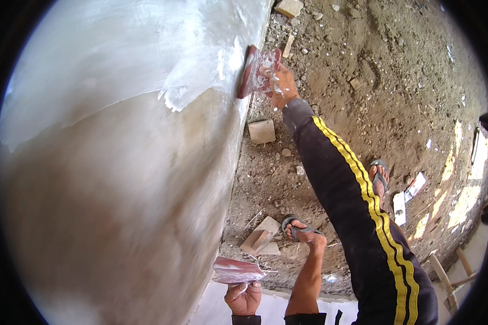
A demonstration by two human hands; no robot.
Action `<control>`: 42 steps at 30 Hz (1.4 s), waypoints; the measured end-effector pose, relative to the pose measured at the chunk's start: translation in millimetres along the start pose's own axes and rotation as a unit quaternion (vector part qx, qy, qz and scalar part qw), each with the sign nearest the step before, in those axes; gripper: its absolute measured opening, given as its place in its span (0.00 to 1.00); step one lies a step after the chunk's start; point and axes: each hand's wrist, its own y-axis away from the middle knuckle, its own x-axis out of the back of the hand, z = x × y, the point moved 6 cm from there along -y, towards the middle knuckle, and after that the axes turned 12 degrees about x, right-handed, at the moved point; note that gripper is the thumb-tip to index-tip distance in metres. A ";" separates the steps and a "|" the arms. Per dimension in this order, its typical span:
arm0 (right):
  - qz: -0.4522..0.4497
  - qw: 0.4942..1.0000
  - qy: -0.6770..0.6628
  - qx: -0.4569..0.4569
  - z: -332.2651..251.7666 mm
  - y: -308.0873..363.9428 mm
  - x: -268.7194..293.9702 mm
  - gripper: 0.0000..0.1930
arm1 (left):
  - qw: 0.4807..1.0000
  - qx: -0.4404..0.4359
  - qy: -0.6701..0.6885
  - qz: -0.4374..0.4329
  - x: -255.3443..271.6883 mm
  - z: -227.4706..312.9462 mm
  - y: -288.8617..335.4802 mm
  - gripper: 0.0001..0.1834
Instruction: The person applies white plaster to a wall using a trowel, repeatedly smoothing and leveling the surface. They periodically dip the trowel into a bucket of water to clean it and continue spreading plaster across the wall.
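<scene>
Bright daylight, glare on the wet white wall (119, 49), sun patches at right, fisheye-bent dark rim.

Black sleeve (358, 206) with yellow stripes, seemingly grey flip-flops (301, 227) on feet.

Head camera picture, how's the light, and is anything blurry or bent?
Head view: daylight, sun patches on the dirt ground; the wall with wet white coating bulges from fisheye distortion and looks soft; the right hand with the red-edged trowel is slightly smeared; black corners.
</scene>
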 end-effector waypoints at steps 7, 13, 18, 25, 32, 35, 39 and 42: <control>-0.109 0.991 -0.060 0.057 -108.3 73.5 -75.7 0.13 | 1.000 0.002 0.000 -0.023 -16.5 2.9 19.6 0.32; -0.210 0.968 0.038 0.135 -151.3 183.8 -144.5 0.16 | 0.999 -0.005 -0.003 -0.054 -25.7 17.8 46.2 0.33; -0.291 0.818 0.235 0.436 -173.6 317.9 -198.2 0.17 | 0.997 -0.027 0.004 -0.077 -22.8 30.9 70.7 0.34; -0.025 0.997 0.025 0.068 -132.3 259.9 -136.6 0.15 | 0.997 -0.044 -0.011 -0.056 -4.8 44.9 106.8 0.34; -0.161 0.965 0.066 0.198 -197.8 300.2 -216.6 0.14 | 0.996 -0.045 -0.001 -0.081 -4.7 48.5 131.6 0.34; -0.105 0.885 0.204 0.406 -233.3 330.7 -224.3 0.17 | 0.996 -0.047 -0.002 -0.072 -10.8 48.7 140.4 0.34; -0.103 0.852 0.236 0.456 -186.8 309.4 -238.0 0.27 | 0.995 -0.052 -0.003 -0.088 -13.9 52.6 146.8 0.34; -0.242 0.769 0.392 0.442 -124.1 342.7 -218.9 0.26 | 0.990 -0.060 0.007 -0.131 -12.8 54.2 148.6 0.35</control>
